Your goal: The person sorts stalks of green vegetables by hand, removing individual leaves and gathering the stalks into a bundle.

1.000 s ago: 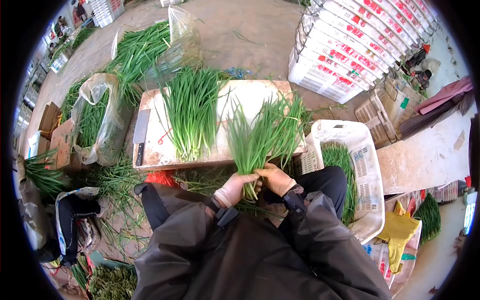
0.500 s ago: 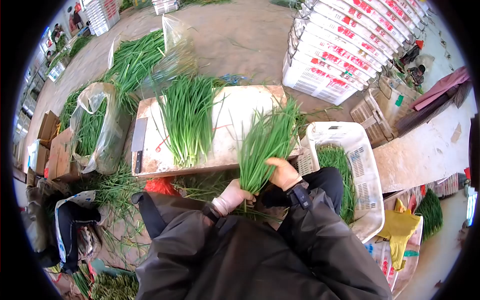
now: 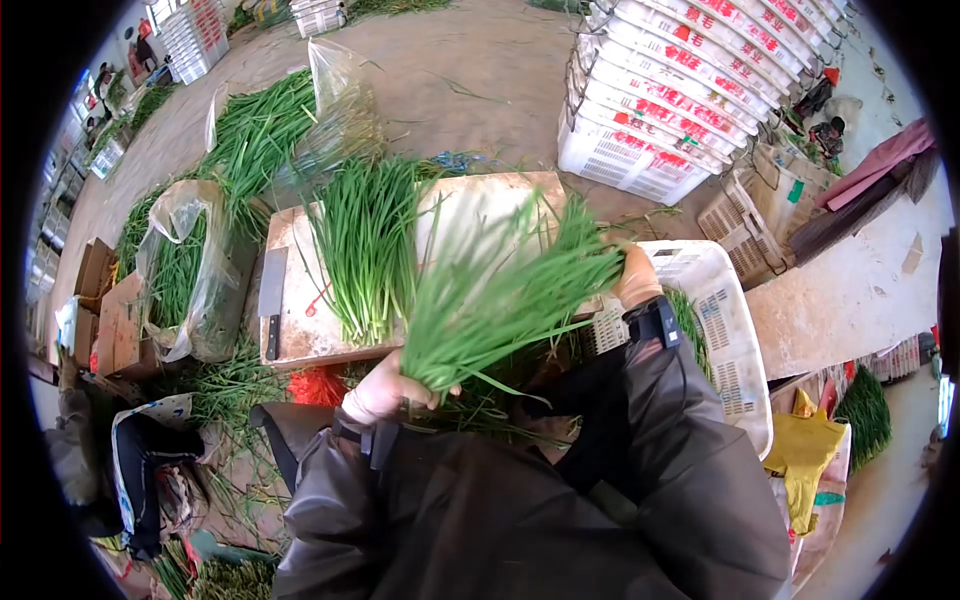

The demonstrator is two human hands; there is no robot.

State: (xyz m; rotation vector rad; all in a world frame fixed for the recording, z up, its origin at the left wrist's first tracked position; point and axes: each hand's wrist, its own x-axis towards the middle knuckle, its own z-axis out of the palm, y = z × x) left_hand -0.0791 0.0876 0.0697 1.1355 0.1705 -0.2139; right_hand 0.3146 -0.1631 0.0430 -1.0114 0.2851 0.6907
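Note:
My left hand (image 3: 385, 388), in a pale glove, is closed around the stem ends of a loose bunch of garlic chives (image 3: 490, 315). The leaves fan out to the right, blurred by motion. At their tips my right hand (image 3: 637, 277), gloved too, has its fingers closed on some leaves, which partly hide them. A second bunch of garlic chives (image 3: 365, 255) lies on the white board (image 3: 480, 195) in front of me, stems toward me. Left of it rests a knife (image 3: 273, 300) with a black handle. A red tie (image 3: 318, 300) shows beside that bunch.
At my right stands a white plastic crate (image 3: 735, 340) with chives inside. Beyond it rises a stack of white crates (image 3: 660, 120). Plastic bags of chives (image 3: 185, 270) sit on the left beside cardboard boxes (image 3: 122, 320). Loose leaves litter the floor; a red bundle (image 3: 318, 387) lies under the board.
My left hand has moved left and the bunch has swung from upright to slanting right. My right hand has shifted right and up, from the bunch's lower part to its leaf tips.

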